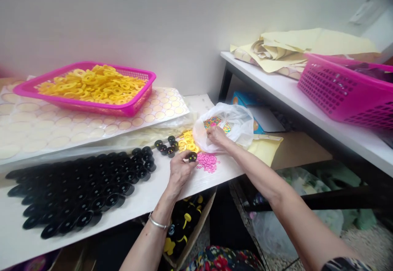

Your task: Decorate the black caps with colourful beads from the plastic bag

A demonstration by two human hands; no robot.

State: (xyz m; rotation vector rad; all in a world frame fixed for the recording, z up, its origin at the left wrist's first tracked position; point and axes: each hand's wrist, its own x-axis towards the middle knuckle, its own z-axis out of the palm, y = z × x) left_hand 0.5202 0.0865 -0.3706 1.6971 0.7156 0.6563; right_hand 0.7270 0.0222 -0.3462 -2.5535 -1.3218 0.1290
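Note:
My left hand (pixel 180 168) pinches a small black cap (pixel 192 156) just above the white table (pixel 147 199), beside a small heap of pink beads (pixel 208 161). My right hand (pixel 216 135) reaches into the mouth of a white plastic bag (pixel 236 125) that holds multicoloured beads (pixel 211 122); its fingers are curled, and what they hold is hidden. A few yellow rings (pixel 187 141) and a few loose black caps (pixel 167 146) lie between the two hands and the rows of caps.
Several rows of black caps (pixel 80 193) cover the table's left half. A pink basket of yellow rings (pixel 92 86) sits on sticker sheets (pixel 61 125) at the back. Right, a higher table carries another pink basket (pixel 344 89) and yellow paper (pixel 294 48). A cardboard box (pixel 187 226) stands below.

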